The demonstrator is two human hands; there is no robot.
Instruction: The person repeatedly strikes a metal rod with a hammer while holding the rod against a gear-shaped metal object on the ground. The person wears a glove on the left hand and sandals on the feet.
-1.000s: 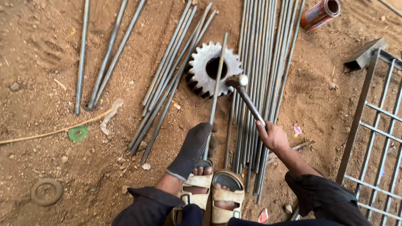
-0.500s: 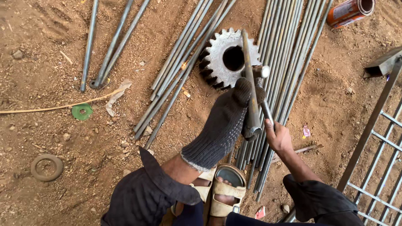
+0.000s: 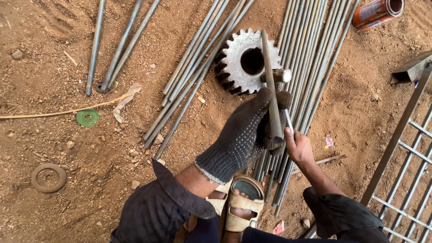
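Rods (image 3: 310, 54): long bundle laid on bare dirt, steel by the look, likely heavy together and stiff. Gear (image 3: 240, 60): toothed wheel, flat on the ground against the bundle. Rod (image 3: 271, 85): single length, raised over the gear, closed in the gloved left hand (image 3: 245, 135) near its lower end; probably light, rigid, smooth, so the glove helps. Hammer (image 3: 284, 90): small head beside the rod, handle gripped by the bare right hand (image 3: 298, 146).
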